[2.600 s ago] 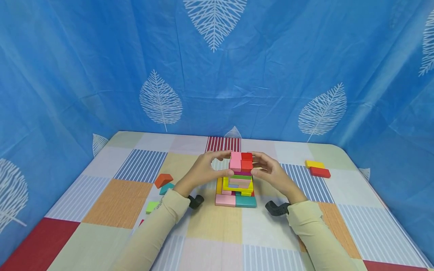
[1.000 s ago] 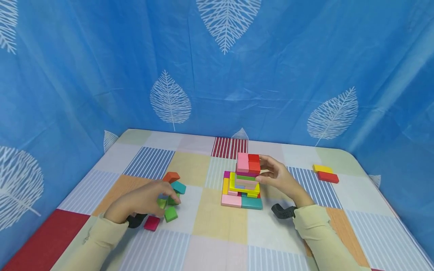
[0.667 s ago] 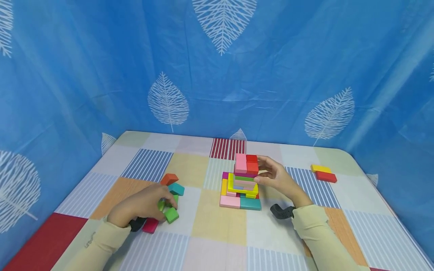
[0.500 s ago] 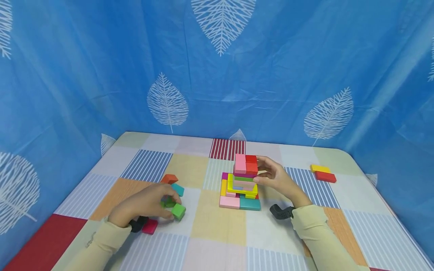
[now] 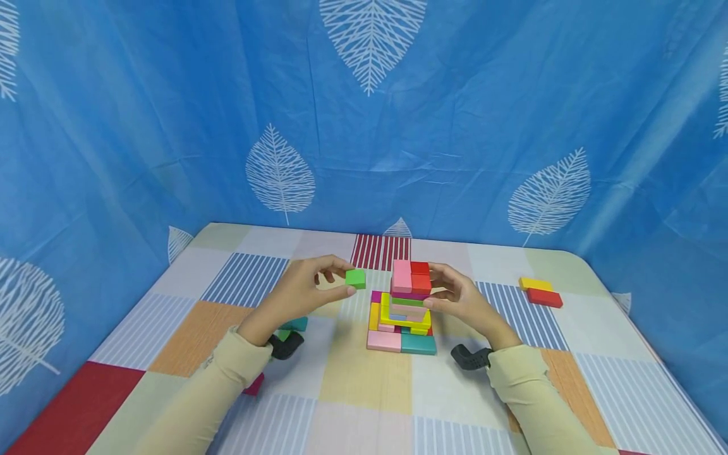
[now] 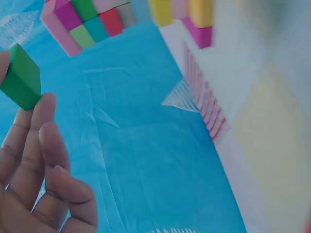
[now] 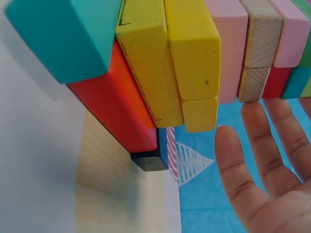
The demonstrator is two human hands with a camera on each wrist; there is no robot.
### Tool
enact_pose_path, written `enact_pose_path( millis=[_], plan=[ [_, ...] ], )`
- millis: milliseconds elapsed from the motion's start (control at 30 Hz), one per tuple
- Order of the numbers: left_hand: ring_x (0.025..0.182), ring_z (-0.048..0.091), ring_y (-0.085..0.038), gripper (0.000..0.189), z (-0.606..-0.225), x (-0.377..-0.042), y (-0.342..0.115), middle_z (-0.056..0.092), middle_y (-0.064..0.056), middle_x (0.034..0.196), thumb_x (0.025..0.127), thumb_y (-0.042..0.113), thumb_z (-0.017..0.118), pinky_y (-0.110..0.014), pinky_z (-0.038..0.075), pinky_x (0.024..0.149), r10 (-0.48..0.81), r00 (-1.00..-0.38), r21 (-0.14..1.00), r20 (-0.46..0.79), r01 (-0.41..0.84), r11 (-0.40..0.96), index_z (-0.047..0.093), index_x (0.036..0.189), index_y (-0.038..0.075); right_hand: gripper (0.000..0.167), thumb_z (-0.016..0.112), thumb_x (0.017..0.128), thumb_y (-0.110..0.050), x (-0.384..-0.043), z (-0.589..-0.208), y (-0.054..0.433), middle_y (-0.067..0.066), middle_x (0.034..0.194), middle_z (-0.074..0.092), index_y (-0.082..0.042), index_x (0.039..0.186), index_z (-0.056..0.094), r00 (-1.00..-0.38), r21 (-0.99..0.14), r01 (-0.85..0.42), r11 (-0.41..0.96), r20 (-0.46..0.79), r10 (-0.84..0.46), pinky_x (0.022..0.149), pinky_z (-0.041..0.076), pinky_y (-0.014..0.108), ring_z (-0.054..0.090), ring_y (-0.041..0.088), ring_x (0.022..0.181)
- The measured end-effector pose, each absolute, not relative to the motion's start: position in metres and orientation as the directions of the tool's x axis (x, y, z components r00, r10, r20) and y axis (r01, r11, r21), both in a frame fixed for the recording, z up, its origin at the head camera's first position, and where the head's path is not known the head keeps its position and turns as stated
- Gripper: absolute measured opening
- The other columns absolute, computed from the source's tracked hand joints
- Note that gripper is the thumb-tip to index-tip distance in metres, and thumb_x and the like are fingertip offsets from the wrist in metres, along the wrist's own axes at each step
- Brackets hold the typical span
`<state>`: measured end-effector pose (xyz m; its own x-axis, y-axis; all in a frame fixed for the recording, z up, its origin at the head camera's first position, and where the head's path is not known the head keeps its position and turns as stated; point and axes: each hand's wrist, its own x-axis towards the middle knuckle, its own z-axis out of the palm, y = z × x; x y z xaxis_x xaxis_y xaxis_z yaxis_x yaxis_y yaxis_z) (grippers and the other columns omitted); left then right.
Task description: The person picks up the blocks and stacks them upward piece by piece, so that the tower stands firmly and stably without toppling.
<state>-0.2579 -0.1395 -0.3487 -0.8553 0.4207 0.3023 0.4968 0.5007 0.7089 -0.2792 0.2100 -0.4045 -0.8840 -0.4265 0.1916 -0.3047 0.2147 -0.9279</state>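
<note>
My left hand (image 5: 301,291) pinches a small green block (image 5: 356,279) between thumb and fingertips, held in the air just left of a tower. In the left wrist view the same green block (image 6: 22,80) sits at the fingertips, while the other fingers are loosely bent. The tower (image 5: 406,284) is stacked from colourful blocks, with pink and red ones on top and a wider pink and teal base. My right hand (image 5: 463,303) rests its fingertips against the tower's right side. Its fingers (image 7: 255,126) look relaxed and extended in the right wrist view.
Left of the tower, a teal block (image 5: 296,323) and a green block lie partly behind my left wrist. A crimson block (image 5: 254,384) peeks out beside the left sleeve. Far right lie a yellow block (image 5: 534,284) and a red block (image 5: 544,297). A blue curtain (image 5: 443,126) hangs behind the table.
My left hand left the tower, went to the loose blocks at the left, took a green block and lifted it rightward beside the tower. My right hand stayed at the tower's side.
</note>
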Motion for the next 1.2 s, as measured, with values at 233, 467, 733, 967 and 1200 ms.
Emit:
enact_pose_path(
  millis=[233,467,733,967,1200],
  plan=[
    [0.108,0.065,-0.030,0.038,-0.340,-0.283,-0.101,0.076,-0.006,0.117,0.097,0.022,0.083,-0.039,0.057,0.087,0.391,-0.869,0.764,0.304,0.468,0.444,0.076,0.131,0.008,0.068,0.078,0.096,-0.010,-0.281,-0.406,0.211,0.029,0.139,0.061,0.008,0.154,0.048,-0.874,-0.926,-0.321,0.197,0.210,-0.438,0.100,0.055,0.026,0.062,0.023,0.119],
    [0.115,0.065,-0.027,0.041,-0.344,-0.298,-0.073,0.075,-0.007,0.127,0.097,0.026,0.084,-0.039,0.059,0.093,0.370,-0.896,0.804,0.246,0.402,0.438,0.074,0.134,0.010,0.069,0.079,0.097,-0.012,-0.281,-0.406,0.211,0.029,0.140,0.061,0.006,0.155,0.047,-0.878,-0.926,-0.314,0.211,0.198,-0.437,0.099,0.056,0.026,0.061,0.035,0.122],
    [0.114,0.066,-0.029,0.038,-0.349,-0.304,-0.059,0.075,-0.004,0.118,0.096,0.022,0.085,-0.037,0.057,0.092,0.399,-0.894,0.823,0.204,0.377,0.425,0.075,0.131,0.010,0.068,0.078,0.098,-0.012,-0.280,-0.404,0.210,0.029,0.138,0.062,0.006,0.156,0.047,-0.874,-0.925,-0.318,0.209,0.200,-0.443,0.099,0.056,0.025,0.061,0.039,0.121],
    [0.112,0.065,-0.023,0.042,-0.349,-0.302,-0.059,0.076,-0.004,0.122,0.095,0.024,0.085,-0.038,0.058,0.092,0.397,-0.899,0.827,0.183,0.359,0.432,0.074,0.133,0.010,0.068,0.078,0.097,-0.011,-0.281,-0.403,0.209,0.030,0.138,0.061,0.007,0.155,0.047,-0.870,-0.924,-0.322,0.204,0.205,-0.448,0.099,0.056,0.025,0.062,0.039,0.120],
    [0.124,0.063,-0.031,0.052,-0.347,-0.298,-0.088,0.070,-0.013,0.139,0.101,0.024,0.079,-0.044,0.057,0.100,0.442,-0.876,0.828,0.190,0.385,0.407,0.064,0.147,0.005,0.067,0.078,0.097,-0.010,-0.281,-0.403,0.209,0.028,0.137,0.061,0.006,0.155,0.047,-0.876,-0.926,-0.316,0.207,0.201,-0.438,0.099,0.056,0.026,0.062,0.034,0.119]
  ],
)
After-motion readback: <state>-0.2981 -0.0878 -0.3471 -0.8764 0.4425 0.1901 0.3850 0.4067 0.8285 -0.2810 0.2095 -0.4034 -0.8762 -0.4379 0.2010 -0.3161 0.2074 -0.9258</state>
